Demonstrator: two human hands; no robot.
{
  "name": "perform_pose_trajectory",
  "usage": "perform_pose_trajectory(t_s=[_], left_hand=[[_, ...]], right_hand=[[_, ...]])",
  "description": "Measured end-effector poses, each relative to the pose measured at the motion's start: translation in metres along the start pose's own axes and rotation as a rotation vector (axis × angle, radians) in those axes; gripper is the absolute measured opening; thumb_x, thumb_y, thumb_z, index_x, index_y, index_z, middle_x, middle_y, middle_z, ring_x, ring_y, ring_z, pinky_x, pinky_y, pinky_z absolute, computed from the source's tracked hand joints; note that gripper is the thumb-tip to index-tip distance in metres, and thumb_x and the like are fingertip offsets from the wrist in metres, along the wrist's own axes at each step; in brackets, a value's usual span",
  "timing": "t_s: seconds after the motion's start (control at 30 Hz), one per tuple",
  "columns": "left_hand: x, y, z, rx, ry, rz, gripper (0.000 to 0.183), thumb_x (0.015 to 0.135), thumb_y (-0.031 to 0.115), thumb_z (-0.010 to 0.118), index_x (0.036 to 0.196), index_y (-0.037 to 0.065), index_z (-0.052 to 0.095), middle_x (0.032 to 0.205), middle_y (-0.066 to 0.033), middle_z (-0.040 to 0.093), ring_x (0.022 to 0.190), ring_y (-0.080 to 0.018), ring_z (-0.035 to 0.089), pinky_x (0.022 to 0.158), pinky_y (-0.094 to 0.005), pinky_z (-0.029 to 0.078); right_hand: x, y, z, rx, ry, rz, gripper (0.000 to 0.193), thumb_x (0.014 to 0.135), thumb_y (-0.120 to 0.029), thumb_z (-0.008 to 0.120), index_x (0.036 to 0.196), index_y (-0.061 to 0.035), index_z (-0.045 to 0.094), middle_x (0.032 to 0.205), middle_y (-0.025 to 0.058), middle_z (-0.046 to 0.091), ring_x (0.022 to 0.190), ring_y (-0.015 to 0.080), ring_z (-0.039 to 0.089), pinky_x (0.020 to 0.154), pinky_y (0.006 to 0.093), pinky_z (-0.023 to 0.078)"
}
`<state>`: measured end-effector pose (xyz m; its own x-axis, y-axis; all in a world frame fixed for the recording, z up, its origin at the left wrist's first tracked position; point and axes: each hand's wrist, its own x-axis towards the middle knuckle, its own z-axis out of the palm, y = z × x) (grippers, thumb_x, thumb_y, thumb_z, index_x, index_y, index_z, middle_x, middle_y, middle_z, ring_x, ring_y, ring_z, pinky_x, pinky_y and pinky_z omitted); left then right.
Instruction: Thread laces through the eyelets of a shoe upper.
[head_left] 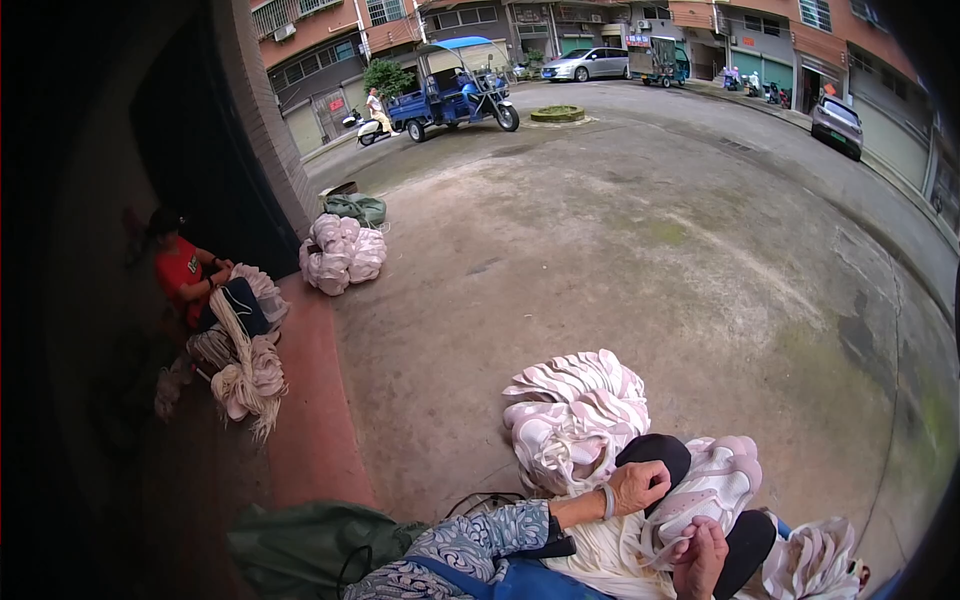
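Note:
Pink-and-white shoe uppers [714,478] lie stacked across my lap, between my dark-clad knees. My left hand [641,487], with a bracelet at its wrist, is closed just left of these uppers. Whatever its curled fingers hold, if anything, is too small to make out. Lower down, my right hand [700,556] pinches the near edge of the closest upper. A bundle of cream laces [605,556] spreads over my lap beneath the left forearm.
Beyond my left knee, a fanned pile of uppers [577,405] sits on the concrete; another pile [812,562] lies at my right. Green cloth [310,545] is on my left. A person in red [183,270] sits by the doorway near bundled uppers [342,254]. A blue three-wheeler [450,100] stands far off.

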<state>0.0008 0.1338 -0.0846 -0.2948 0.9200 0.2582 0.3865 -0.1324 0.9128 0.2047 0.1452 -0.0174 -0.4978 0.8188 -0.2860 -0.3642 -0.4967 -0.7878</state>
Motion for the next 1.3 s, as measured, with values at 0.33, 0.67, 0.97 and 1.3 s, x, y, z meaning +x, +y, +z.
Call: perform_pose_trajectory(t_s=[0.33, 0.67, 0.97, 1.3], left_hand=[[-0.0001, 0.0023, -0.0002, 0.004, -0.010, -0.009, 0.013, 0.085, 0.013, 0.064, 0.082, 0.002, 0.060, 0.072, -0.0100, 0.063, 0.065, -0.0209, 0.063, 0.061, -0.0312, 0.050], [-0.0003, 0.0000, 0.0010, 0.000, -0.010, -0.011, 0.012, 0.085, 0.013, 0.064, 0.082, 0.002, 0.060, 0.072, -0.0100, 0.063, 0.066, -0.0212, 0.063, 0.061, -0.0312, 0.050], [0.0011, -0.0010, -0.0006, 0.009, -0.005, -0.009, 0.013, 0.084, 0.014, 0.064, 0.082, 0.002, 0.060, 0.072, -0.0100, 0.063, 0.066, -0.0207, 0.063, 0.061, -0.0311, 0.049], [-0.0008, 0.0013, -0.0002, 0.006, 0.007, 0.007, 0.013, 0.084, 0.013, 0.064, 0.082, 0.002, 0.060, 0.072, -0.0097, 0.063, 0.065, -0.0209, 0.063, 0.060, -0.0316, 0.049]], right_hand=[[0.0007, 0.0004, -0.0003, 0.022, 0.005, 0.007, 0.017, 0.095, -0.003, 0.050, 0.108, 0.0029, 0.059, 0.085, 0.0074, 0.062, 0.070, 0.0125, 0.057, 0.059, 0.0233, 0.048], [0.0006, 0.0007, 0.0003, 0.010, 0.001, -0.005, 0.017, 0.095, -0.003, 0.051, 0.108, 0.0032, 0.059, 0.083, 0.0069, 0.062, 0.066, 0.0121, 0.057, 0.057, 0.0229, 0.047], [0.0021, 0.0016, -0.0003, 0.031, -0.031, -0.012, 0.017, 0.095, -0.003, 0.052, 0.108, 0.0018, 0.059, 0.085, 0.0068, 0.063, 0.072, 0.0121, 0.059, 0.059, 0.0235, 0.048], [0.0002, 0.0018, -0.0015, 0.012, -0.013, 0.003, 0.017, 0.095, -0.004, 0.051, 0.109, 0.0022, 0.059, 0.085, 0.0066, 0.063, 0.071, 0.0114, 0.059, 0.059, 0.0226, 0.049]])
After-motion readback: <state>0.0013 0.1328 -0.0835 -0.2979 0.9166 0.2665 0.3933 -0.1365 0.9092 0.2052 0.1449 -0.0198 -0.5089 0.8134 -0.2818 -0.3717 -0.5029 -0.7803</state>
